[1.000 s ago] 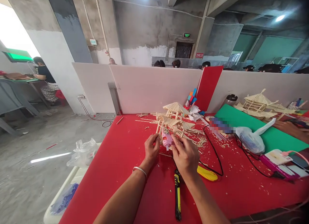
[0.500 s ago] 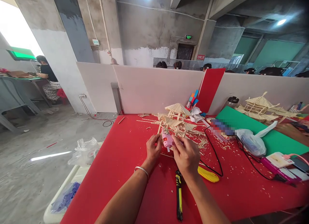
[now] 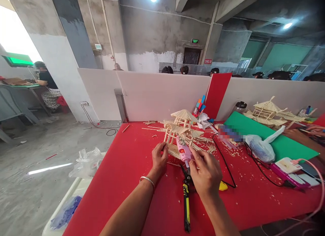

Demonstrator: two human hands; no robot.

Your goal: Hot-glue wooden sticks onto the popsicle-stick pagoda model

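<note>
A small two-tiered pavilion model [image 3: 177,128] made of thin wooden sticks stands on the red table. My left hand [image 3: 159,157] is closed, thumb and fingers pinching the model's front left corner. My right hand [image 3: 207,171] grips a pink hot glue gun [image 3: 183,152]. The gun's nozzle end points away from me toward the model, just in front of its lower roof; whether it touches cannot be made out. A clear glue stick pokes from the gun's rear. Below lie black-and-yellow pliers [image 3: 187,198]. Part of a yellow tool [image 3: 223,186] shows beside my right wrist.
Loose wooden sticks [image 3: 203,140] and shavings lie around the model. A black cord [image 3: 226,161] curves across the table. To the right are a green board [image 3: 236,119], a plastic bag [image 3: 260,148], a power strip [image 3: 288,176] and another stick model [image 3: 267,109]. A pale partition [image 3: 157,93] borders the back.
The glue gun and my right hand have shifted right and slightly toward me, showing more of the model's base. My left hand stays at the model's corner. The view has shifted slightly.
</note>
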